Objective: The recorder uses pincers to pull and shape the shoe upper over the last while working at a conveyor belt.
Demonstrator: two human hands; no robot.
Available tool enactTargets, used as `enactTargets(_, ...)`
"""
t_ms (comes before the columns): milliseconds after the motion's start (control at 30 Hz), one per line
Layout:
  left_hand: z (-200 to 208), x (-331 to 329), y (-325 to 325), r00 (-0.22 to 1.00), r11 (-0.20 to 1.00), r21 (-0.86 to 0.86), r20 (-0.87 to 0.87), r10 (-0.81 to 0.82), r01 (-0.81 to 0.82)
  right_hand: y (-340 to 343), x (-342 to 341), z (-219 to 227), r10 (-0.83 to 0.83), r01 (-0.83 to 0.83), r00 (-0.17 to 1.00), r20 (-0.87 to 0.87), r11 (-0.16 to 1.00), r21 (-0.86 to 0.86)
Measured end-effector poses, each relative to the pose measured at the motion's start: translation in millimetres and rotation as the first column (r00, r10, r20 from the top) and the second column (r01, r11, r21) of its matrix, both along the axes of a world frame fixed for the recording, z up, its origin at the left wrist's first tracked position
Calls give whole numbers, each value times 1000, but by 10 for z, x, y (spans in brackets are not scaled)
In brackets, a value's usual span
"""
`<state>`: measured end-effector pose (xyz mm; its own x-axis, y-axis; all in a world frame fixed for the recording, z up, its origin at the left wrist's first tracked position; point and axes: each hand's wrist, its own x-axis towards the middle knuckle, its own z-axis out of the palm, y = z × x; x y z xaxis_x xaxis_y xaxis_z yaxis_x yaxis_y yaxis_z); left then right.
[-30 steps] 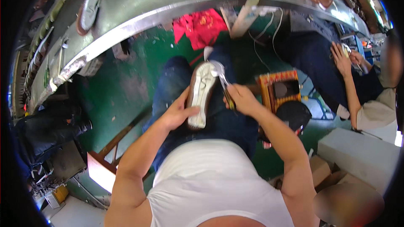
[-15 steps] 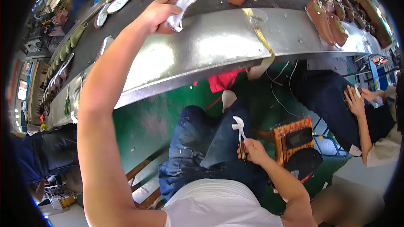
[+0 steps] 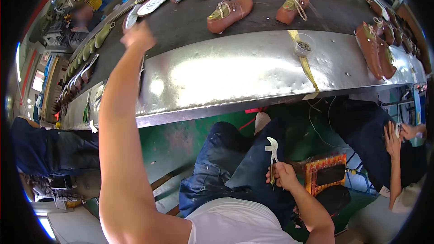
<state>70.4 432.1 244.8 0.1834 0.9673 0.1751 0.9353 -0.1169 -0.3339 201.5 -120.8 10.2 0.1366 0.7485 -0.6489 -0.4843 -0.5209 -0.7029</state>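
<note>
My left hand (image 3: pixel 138 37) reaches over the dark conveyor belt (image 3: pixel 181 38) at the far left. It is blurred, and its fingers cannot be made out. Just beyond it lies a sole-up shoe (image 3: pixel 131 16), with a longer white-soled shoe (image 3: pixel 154 2) beside that. To the right of this hand, a brown lace-up shoe (image 3: pixel 233 12) sits upright on the belt. Over my lap, my right hand (image 3: pixel 284 175) is closed round the handles of shoemaker's lasting pincers (image 3: pixel 272 148), their pale hammer-like head pointing up.
A shiny metal ledge (image 3: pixel 217 72) borders the belt. On it stands a clear cup of small bits (image 3: pixel 303 46), beside a yellow strip (image 3: pixel 309 73). More brown shoes (image 3: pixel 375 52) stand at the right. A co-worker's hands (image 3: pixel 394 138) are at the right; another person's dark-clothed legs (image 3: pixel 54 151) are at the left.
The shoe my left hand held sole-up now stands upright on the belt, released. That hand has moved left toward other shoes. My right hand still holds the pincers; the whole view has shifted.
</note>
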Motion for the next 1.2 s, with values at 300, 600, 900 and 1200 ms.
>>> enactTargets(300,-237,-1992,132,205,560,-569,788,581,602,-150,-313,-60,49,-51,997,57,998,34)
enactTargets(600,-1631,-1443,-3374,-261,542,-210,701,663,813,-139,-678,283,133,-183,746,653,983,9)
enactTargets(900,-1863,-1490,-3562,192,-18,-240,729,657,971,295,-968,541,155,-384,640,753,913,138)
enactTargets(1200,-1825,-1520,-3604,206,-121,-168,728,654,978,251,-823,470,242,-464,725,645,863,198)
